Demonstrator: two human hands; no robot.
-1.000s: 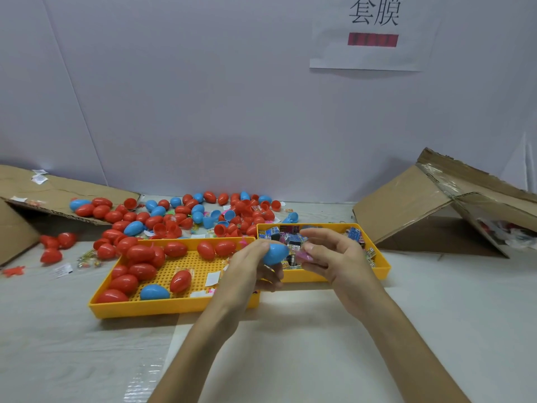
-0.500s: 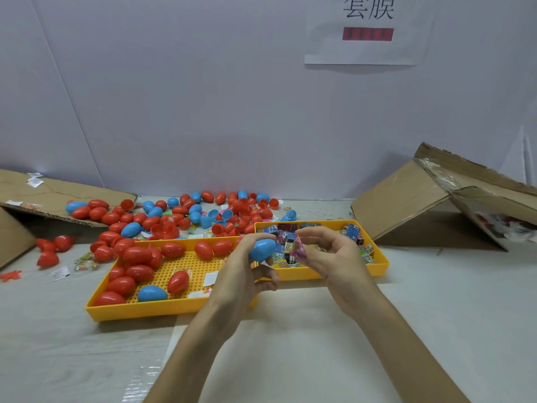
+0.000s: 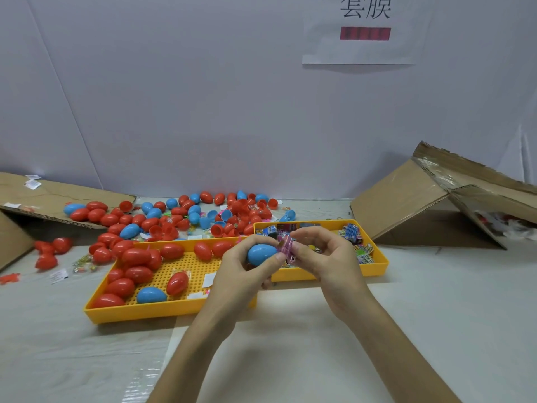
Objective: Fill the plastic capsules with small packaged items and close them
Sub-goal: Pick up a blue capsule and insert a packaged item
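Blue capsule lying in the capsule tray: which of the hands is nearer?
Left. The left hand sits right of that blue capsule; the right hand is farther right, past the left.

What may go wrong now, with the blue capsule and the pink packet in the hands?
The small pink packaged item, pinched by the right hand, may catch at the blue egg-shaped plastic capsule and stick out.
The left hand grips the smooth capsule in mid-air; it might slip and fall.

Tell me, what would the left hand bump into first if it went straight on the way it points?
Probably the pink packet pinched in the right hand, just beside the blue egg that the left hand holds. Depth is hard to judge from one view.
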